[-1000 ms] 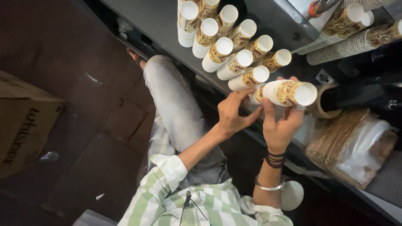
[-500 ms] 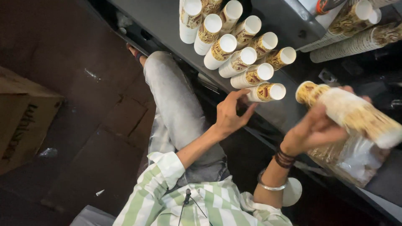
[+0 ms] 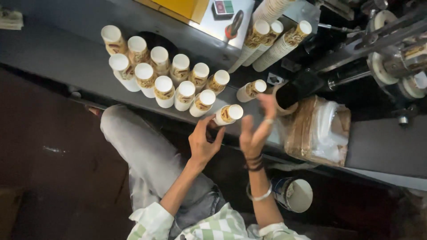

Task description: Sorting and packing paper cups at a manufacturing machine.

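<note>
Several stacks of white paper cups with brown print (image 3: 165, 91) stand in two rows on a grey table (image 3: 58, 58). My left hand (image 3: 202, 143) reaches up to the nearest stack (image 3: 229, 114), its fingertips at the stack's lower end and its fingers spread. Just to the right, my right hand (image 3: 257, 131) is raised with flat, open fingers and holds nothing. Its fingertips point toward a single short stack (image 3: 251, 89) and a brown tape roll (image 3: 284, 95).
Long cup stacks (image 3: 275, 40) lean at the top right beside a metal machine (image 3: 391, 58). A plastic bag of brown material (image 3: 318, 131) lies right of my hands. Red-handled scissors (image 3: 233, 26) lie at the back. A round container (image 3: 296, 194) sits below the table edge.
My right hand swung a long stack of cups off to the right and is now empty, back beside the left hand. The left hand stayed at the nearest stack.
</note>
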